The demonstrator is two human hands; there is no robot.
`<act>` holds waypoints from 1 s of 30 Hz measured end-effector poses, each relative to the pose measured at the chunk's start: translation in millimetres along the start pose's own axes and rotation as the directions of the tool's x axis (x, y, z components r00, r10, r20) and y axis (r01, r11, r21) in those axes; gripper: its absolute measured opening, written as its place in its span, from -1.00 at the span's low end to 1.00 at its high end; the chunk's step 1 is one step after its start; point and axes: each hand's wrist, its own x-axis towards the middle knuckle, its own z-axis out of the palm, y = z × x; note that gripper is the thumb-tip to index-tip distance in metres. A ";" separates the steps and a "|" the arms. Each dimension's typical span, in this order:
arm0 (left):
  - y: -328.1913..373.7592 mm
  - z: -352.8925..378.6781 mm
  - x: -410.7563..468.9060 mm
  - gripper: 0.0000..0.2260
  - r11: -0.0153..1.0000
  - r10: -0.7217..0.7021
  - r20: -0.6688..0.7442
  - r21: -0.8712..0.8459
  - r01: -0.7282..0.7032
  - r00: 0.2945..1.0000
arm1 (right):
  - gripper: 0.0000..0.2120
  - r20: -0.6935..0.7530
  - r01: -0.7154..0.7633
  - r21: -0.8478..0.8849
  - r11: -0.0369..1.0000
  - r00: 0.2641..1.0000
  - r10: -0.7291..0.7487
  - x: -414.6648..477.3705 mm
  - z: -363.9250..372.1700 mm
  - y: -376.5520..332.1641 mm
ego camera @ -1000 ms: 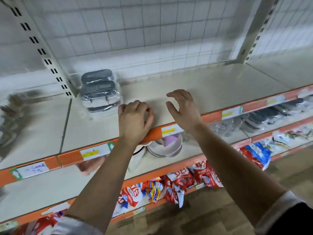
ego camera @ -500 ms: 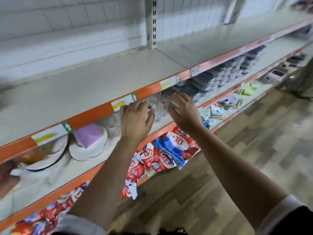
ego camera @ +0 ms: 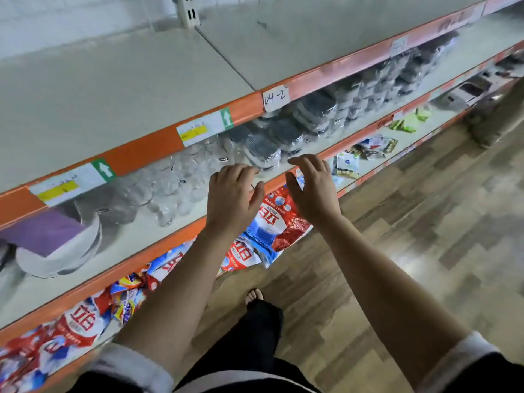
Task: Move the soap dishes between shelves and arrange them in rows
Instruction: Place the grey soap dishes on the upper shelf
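Orange-edged shelves [ego camera: 147, 143] are running beside a wood-patterned floor [ego camera: 425, 222]. On the middle shelf, wrapped grey soap dishes [ego camera: 263, 146] are sitting stacked next to clear glassware [ego camera: 170, 185]. The left hand [ego camera: 231, 199] and right hand [ego camera: 312, 188] are hovering just in front of them, fingers loosely spread and gripping nothing.

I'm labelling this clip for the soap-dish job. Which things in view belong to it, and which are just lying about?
Part of the job: wrapped grey soap dishes, middle shelf, top shelf, left hand, right hand, both holding nothing.
Just lying about: clear glasses, white bowls, red-and-blue bags, 04-2 tag.
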 end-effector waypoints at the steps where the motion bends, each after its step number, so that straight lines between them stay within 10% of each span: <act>1: 0.6 11.5 9.2 -0.69 1.000 -0.015 0.017 -0.011 0.016 1.000 | -0.63 0.013 -0.007 -0.002 1.000 1.000 0.007 10.2 1.4 10.6; 14: 5.4 142.4 81.1 -0.54 0.967 -0.255 0.151 0.027 0.253 0.955 | -0.67 0.132 -0.001 0.039 0.999 0.991 -0.004 101.7 31.1 145.5; 30: -33.3 299.9 131.3 -0.40 0.719 -0.674 -0.176 0.065 0.692 0.717 | -0.62 0.167 0.256 0.159 0.953 0.945 -0.282 175.2 123.4 248.6</act>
